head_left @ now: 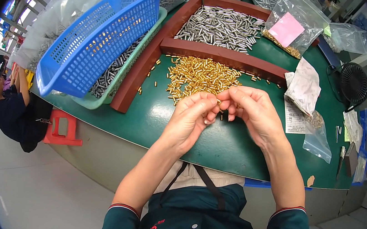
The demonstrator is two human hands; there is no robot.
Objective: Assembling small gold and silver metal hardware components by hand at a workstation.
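Observation:
My left hand (191, 117) is closed in a pinch, with a small gold-coloured metal cylinder (219, 102) at its fingertips. Right beside it, my right hand (257, 114) has its thumb and fingers pinched too; what sits between them is too small to make out. Both hands meet over the near edge of a heap of gold-coloured metal cylinders (197, 74) on the green table (234, 150). One loose piece lies just under my fingers. Behind a wooden bar is a second heap, of silver metal pins (221, 27).
Reddish-brown wooden bars (223, 55) frame the heaps. At left, a blue basket (105, 41) tilts on a green basket (126, 73) holding dark pieces. Bags, a cloth (304, 86), a paper slip and a black fan (354, 83) stand right. A person (8, 102) sits far left near a red stool (63, 128).

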